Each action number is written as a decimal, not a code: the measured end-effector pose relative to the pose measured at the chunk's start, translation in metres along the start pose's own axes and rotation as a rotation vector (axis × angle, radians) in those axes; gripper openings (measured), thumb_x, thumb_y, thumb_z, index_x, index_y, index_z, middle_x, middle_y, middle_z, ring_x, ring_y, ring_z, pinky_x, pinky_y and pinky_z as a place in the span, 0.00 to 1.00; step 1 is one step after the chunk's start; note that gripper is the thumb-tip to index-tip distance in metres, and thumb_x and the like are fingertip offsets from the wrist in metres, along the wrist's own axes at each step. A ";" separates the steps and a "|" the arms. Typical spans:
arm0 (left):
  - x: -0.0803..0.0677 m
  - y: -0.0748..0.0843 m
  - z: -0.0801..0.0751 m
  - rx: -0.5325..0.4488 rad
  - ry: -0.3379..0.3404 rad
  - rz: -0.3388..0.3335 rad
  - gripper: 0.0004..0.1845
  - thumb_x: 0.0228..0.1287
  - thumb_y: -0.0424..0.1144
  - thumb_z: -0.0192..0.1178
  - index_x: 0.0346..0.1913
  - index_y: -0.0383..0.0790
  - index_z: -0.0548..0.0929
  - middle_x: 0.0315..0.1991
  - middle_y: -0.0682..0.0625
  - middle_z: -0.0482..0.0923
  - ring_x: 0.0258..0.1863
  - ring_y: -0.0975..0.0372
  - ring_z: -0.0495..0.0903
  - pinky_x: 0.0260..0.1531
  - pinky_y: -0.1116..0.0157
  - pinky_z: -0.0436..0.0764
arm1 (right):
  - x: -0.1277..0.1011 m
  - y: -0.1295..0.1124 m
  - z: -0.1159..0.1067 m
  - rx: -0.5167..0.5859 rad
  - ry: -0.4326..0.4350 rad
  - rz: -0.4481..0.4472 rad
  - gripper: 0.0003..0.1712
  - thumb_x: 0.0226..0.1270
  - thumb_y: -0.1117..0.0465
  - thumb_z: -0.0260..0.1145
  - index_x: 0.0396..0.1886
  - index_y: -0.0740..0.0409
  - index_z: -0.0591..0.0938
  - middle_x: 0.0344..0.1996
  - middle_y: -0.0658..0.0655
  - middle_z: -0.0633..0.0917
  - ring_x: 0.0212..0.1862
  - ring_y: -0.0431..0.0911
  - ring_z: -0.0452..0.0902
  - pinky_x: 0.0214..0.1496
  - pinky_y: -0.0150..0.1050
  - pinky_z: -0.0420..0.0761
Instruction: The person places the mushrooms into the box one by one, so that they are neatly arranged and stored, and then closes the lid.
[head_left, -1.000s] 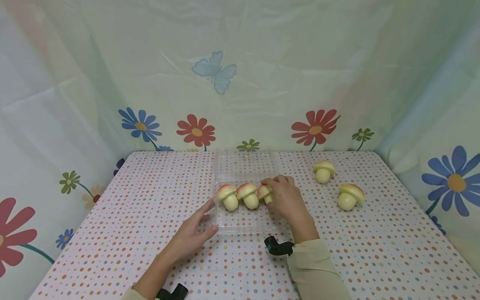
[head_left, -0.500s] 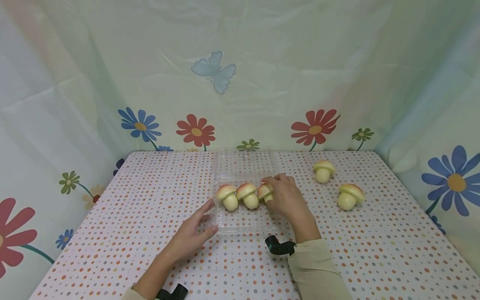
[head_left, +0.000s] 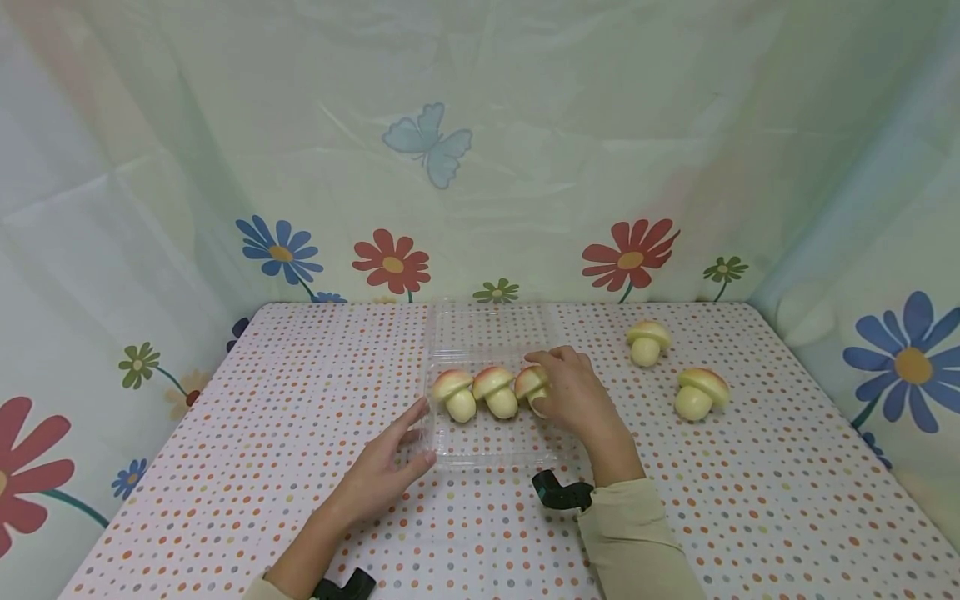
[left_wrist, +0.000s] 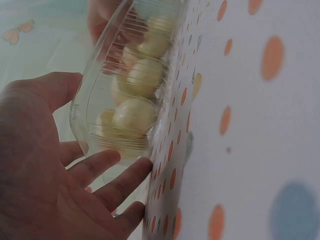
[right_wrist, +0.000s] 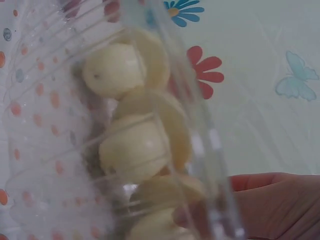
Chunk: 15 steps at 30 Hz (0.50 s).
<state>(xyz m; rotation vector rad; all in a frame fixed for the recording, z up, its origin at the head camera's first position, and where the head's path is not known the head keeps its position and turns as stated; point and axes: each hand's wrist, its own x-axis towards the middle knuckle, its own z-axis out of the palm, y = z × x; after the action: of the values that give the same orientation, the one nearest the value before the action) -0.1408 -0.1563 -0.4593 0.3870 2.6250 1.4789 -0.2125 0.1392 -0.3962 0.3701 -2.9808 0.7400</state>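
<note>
A clear plastic clamshell container point(head_left: 487, 457) lies on the table with its lid folded back. Three toy mushrooms stand in a row inside: a left mushroom point(head_left: 459, 400), a middle mushroom point(head_left: 497, 393) and a right mushroom point(head_left: 529, 383), with yellowish stems and reddish cap tops. My right hand point(head_left: 579, 398) reaches over the container's right wall and pinches the right mushroom, partly covering it. In the right wrist view, the thumb point(right_wrist: 186, 218) lies against that mushroom. My left hand point(head_left: 384, 473) rests at the left wall, fingers point(left_wrist: 122, 185) extended and thumb at the rim.
Two more toy mushrooms, a far mushroom point(head_left: 647, 343) and a nearer mushroom point(head_left: 701, 395), stand to the right of the container. A dotted cloth covers the table point(head_left: 465, 550). Behind it hangs a flowered curtain point(head_left: 525, 183). Black wrist mounts sit on both arms.
My right hand has shifted very slightly to the right, leaving a bit more of the right mushroom showing. The left hand and container have stayed in place.
</note>
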 end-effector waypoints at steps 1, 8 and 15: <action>0.000 0.000 0.000 0.000 0.000 0.002 0.42 0.75 0.45 0.63 0.84 0.54 0.54 0.81 0.54 0.59 0.74 0.48 0.71 0.72 0.39 0.69 | 0.000 0.000 0.000 0.008 -0.004 0.004 0.38 0.58 0.68 0.75 0.70 0.55 0.77 0.66 0.69 0.75 0.68 0.67 0.68 0.62 0.63 0.78; 0.000 0.000 -0.001 -0.001 -0.006 0.008 0.42 0.75 0.45 0.63 0.84 0.52 0.53 0.82 0.53 0.59 0.74 0.47 0.70 0.71 0.39 0.69 | 0.000 0.000 -0.005 0.047 -0.005 0.035 0.39 0.62 0.65 0.75 0.74 0.54 0.74 0.69 0.69 0.72 0.70 0.67 0.67 0.62 0.64 0.79; -0.001 0.000 0.000 0.012 -0.006 0.026 0.42 0.76 0.46 0.61 0.84 0.51 0.52 0.82 0.50 0.58 0.74 0.44 0.69 0.70 0.37 0.69 | -0.002 0.000 -0.012 0.080 0.023 0.053 0.40 0.65 0.64 0.74 0.76 0.53 0.72 0.71 0.69 0.69 0.72 0.68 0.65 0.63 0.65 0.78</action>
<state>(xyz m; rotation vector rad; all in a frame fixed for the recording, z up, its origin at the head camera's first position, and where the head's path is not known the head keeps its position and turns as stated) -0.1401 -0.1569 -0.4595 0.4282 2.6348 1.4681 -0.2109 0.1451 -0.3854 0.2851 -2.9563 0.8647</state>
